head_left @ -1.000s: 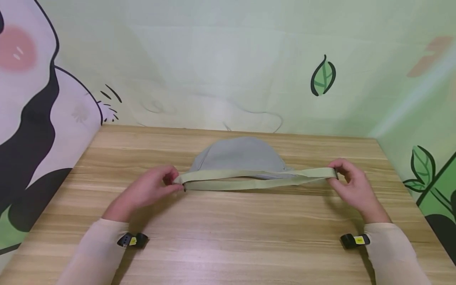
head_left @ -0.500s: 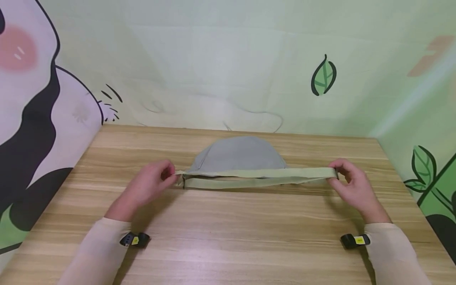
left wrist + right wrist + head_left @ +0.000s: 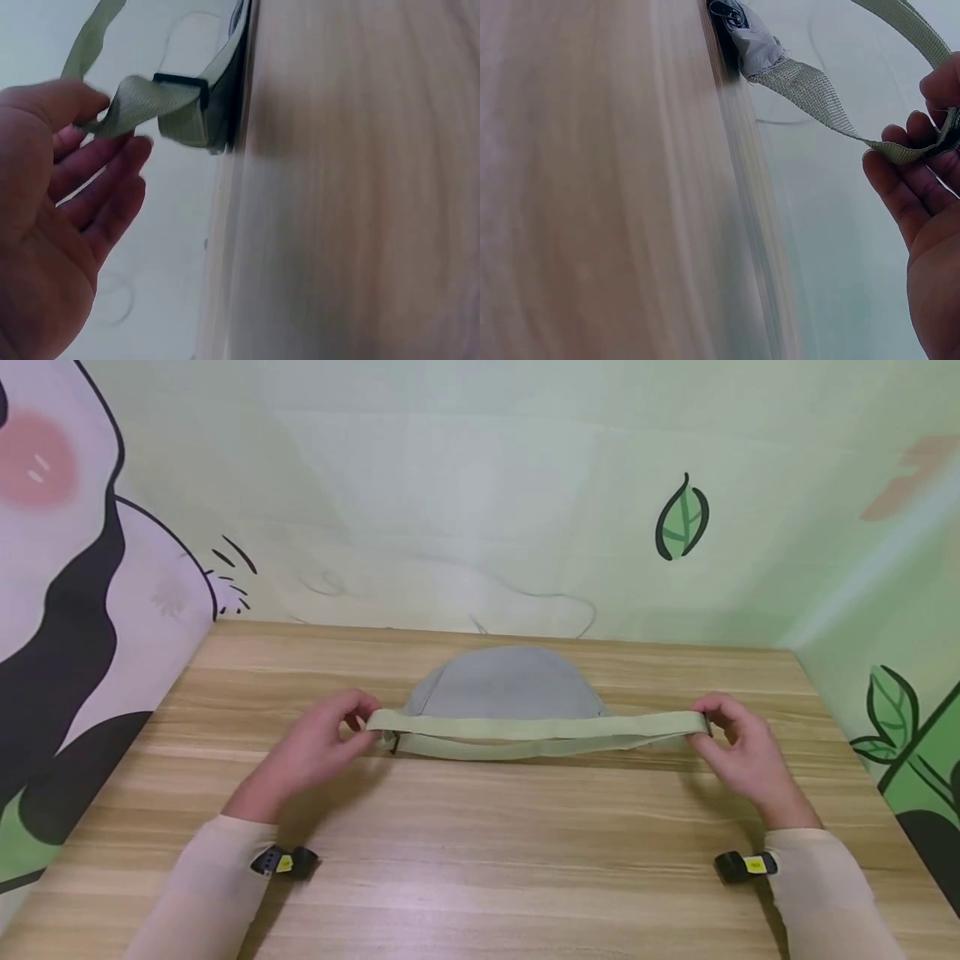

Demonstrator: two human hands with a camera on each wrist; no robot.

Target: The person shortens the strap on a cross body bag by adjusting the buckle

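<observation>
A grey half-round fabric bag lies on the table, its curved side toward the wall. A pale green webbing strap is stretched in two layers along its near side. My left hand pinches the strap's left end between thumb and fingers. Beside those fingers, the left wrist view shows a black slider buckle on the webbing. My right hand pinches the other end, where a dark buckle piece is partly hidden by the fingers. A twisted stretch of strap joins the bag's grey corner.
The bag rests on a wood-grain table. Behind it rises a pale green wall printed with a panda and leaves. Both wrists wear small black cameras, one being the left wrist camera.
My left hand has shifted its grip slightly up and right along the strap's left end, and the upper layer now loops over its fingertips. My right hand and the bag have stayed nearly still.
</observation>
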